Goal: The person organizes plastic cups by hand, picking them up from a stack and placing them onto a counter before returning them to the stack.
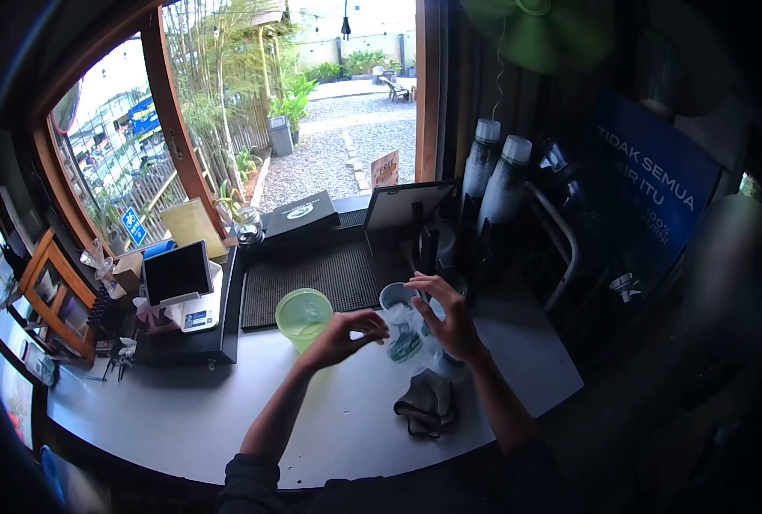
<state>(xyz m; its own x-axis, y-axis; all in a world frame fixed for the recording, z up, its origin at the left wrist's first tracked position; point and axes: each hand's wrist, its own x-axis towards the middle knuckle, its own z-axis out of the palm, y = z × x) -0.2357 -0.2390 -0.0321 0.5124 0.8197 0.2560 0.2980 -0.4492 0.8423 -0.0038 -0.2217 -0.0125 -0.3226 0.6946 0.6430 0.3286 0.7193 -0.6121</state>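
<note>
My left hand hovers over the counter with its fingers loosely curled, thumb and fingertips apart, and nothing visible in it. To the right, my right hand is raised above clear plastic cups, index finger and thumb spread. One clear cup with a green print lies between the hands, with another cup's rim just behind. Whether my right fingers touch a cup is hard to tell. A translucent yellow-green tub stands beside my left hand. Nearer to me, a crumpled dark cloth lies on the counter.
A black ribbed bar mat spans the back of the grey counter. Tall cup stacks stand at the back right. On the left are a tablet stand and a wooden frame. A window opens ahead.
</note>
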